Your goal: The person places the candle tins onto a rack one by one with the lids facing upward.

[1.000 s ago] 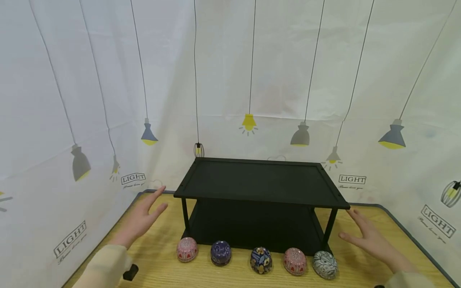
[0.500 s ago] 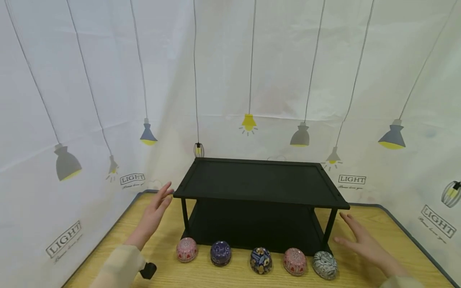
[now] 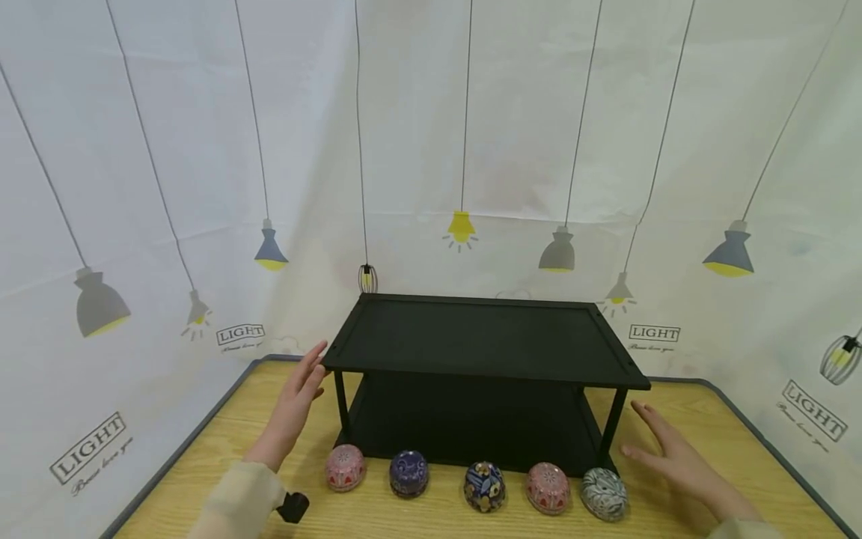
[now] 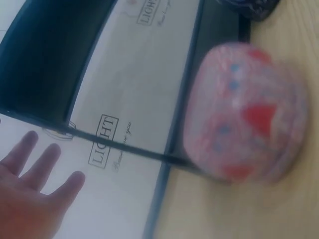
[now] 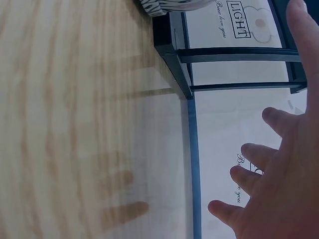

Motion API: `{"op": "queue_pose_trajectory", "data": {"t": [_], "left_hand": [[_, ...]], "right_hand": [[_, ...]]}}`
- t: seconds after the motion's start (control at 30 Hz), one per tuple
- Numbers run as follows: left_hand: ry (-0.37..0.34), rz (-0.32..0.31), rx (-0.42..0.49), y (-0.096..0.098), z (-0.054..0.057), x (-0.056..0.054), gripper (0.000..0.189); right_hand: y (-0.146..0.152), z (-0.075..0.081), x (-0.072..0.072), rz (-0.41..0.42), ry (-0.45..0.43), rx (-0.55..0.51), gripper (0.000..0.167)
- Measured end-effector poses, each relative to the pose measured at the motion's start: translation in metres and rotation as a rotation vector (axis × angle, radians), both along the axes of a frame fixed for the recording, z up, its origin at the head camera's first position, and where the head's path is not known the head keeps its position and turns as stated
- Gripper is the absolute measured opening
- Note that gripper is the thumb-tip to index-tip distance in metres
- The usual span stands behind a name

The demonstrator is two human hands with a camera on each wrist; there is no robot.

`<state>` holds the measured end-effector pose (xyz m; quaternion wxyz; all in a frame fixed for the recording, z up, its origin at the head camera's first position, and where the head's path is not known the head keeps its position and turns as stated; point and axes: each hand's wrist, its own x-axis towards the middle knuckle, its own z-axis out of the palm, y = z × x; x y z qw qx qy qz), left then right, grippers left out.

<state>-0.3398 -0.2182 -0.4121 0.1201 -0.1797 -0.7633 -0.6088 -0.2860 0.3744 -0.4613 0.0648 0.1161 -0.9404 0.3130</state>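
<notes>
A black two-tier shelf (image 3: 478, 337) stands on the wooden table. My left hand (image 3: 294, 400) is at its upper left corner, fingertips right by the top board's edge, fingers extended and holding nothing. Off the right side, my right hand (image 3: 676, 457) hovers near the front right post with fingers spread, its shadow on the table in the right wrist view. Several small round patterned tins line the shelf's front: a pink one (image 3: 346, 468), a purple one (image 3: 408, 474), a dark floral one (image 3: 484, 486), another pink one (image 3: 548, 488) and a black-and-white one (image 3: 604, 494).
A white curtain (image 3: 404, 150) printed with hanging lamps encloses the table at the back and sides. The wooden table (image 3: 222, 442) has a dark blue edge. A black device (image 3: 292, 507) sits at the left sleeve.
My left hand has moved right, up to the shelf's left edge. The right hand has shifted slightly left toward the shelf. Shelf and tins stay in place.
</notes>
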Motion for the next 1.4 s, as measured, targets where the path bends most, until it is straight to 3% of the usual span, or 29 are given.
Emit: {"op": "queue_pose_trajectory", "data": {"t": [0.5,0.77,1.13,1.4], "left_hand": [[-0.06,-0.007,0.102,0.012,-0.001,0.0,0.05],[-0.076,0.012,0.143,0.015,-0.001,0.0,0.05],[-0.067,0.013,0.181,0.02,0.001,-0.003,0.047],[-0.062,0.007,0.183,0.018,0.001,-0.001,0.046]], "right_hand": [[-0.001,-0.003,0.005,0.012,-0.019,-0.025,0.076],[-0.003,-0.002,0.006,0.004,-0.104,-0.011,0.07],[-0.008,0.012,0.006,-0.022,-0.208,-0.038,0.064],[-0.014,0.016,0.006,-0.02,-0.232,-0.044,0.061]]}}
